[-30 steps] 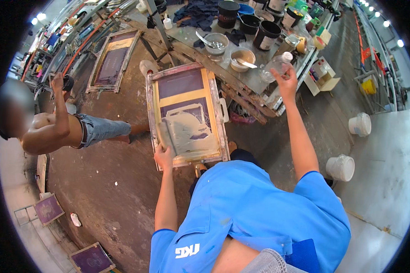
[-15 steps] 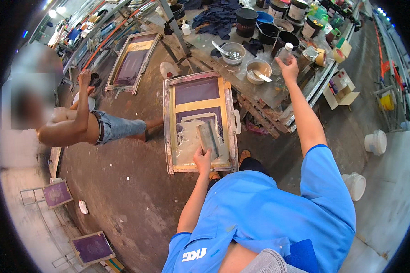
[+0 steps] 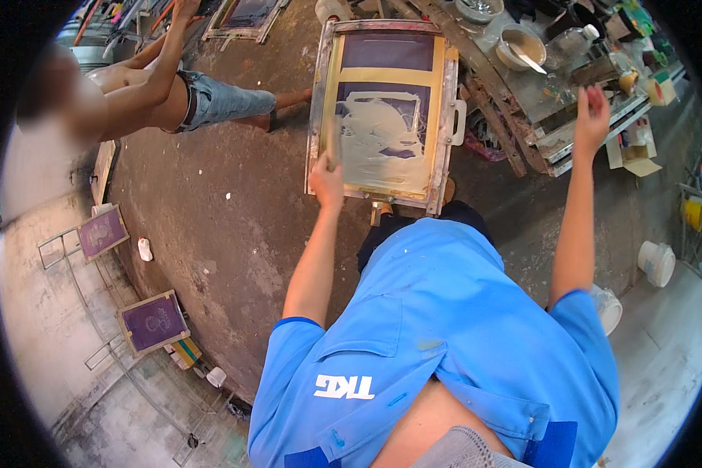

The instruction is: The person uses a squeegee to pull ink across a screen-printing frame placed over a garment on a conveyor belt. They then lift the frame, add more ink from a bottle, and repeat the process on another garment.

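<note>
My left hand (image 3: 326,186) is closed around a flat squeegee (image 3: 334,142), held nearly edge-on over the left side of a screen-printing frame (image 3: 317,117). Pale grey paste (image 3: 374,132) is spread unevenly across the frame's lower purple mesh, with yellow tape bordering it. To the right, my right hand (image 3: 591,121) is raised by the bench edge, thumb and fingers slightly apart, with nothing visible in it. Beyond it on the bench is a clear plastic bottle (image 3: 568,48) with a white cap, apart from the hand. Beside the bottle sits a tub (image 3: 516,45) of beige paste with a white spatula in it.
A cluttered bench (image 3: 554,129) with pots fills the upper right. Another person (image 3: 144,101) stands at the upper left, arms raised. Smaller purple screens (image 3: 154,321) lean on the left. White buckets (image 3: 657,263) and an open carton (image 3: 636,148) are on the right.
My right hand has let go of the bottle and drawn back toward me. My left hand has shifted the squeegee to the frame's left side, turning it more edge-on. My view has tilted downward.
</note>
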`<action>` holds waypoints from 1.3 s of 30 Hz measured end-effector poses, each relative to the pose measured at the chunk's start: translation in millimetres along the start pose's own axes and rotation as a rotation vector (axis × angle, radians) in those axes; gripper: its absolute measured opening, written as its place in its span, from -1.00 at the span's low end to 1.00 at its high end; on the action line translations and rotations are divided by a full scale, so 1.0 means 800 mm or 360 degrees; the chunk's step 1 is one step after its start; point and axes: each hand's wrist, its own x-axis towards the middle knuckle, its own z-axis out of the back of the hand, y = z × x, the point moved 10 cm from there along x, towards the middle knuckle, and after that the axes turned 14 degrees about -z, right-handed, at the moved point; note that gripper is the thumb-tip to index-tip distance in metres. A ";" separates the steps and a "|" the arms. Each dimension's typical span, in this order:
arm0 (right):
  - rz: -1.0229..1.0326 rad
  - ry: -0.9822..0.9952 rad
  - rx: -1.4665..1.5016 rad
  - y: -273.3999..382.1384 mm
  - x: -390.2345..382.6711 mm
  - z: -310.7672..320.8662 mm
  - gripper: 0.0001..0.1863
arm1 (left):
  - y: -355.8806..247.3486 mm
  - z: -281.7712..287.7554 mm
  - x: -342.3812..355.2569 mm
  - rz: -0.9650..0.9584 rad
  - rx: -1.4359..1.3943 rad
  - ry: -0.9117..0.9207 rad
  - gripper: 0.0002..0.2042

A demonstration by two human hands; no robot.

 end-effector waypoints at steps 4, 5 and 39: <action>-0.0326 0.0210 -0.0195 -0.039 -0.192 -0.014 -0.66 | -0.058 -0.072 -0.020 -0.0102 -0.0306 0.0188 -0.70; -0.0420 0.0310 -0.0115 -0.051 -0.233 -0.028 -0.66 | -0.072 -0.089 -0.021 -0.0169 -0.0414 0.0228 -0.71; -0.1140 0.0520 -0.0186 -0.222 -0.260 -0.270 -0.12 | 0.107 -0.012 0.103 -0.0444 -0.0169 -0.0246 -0.60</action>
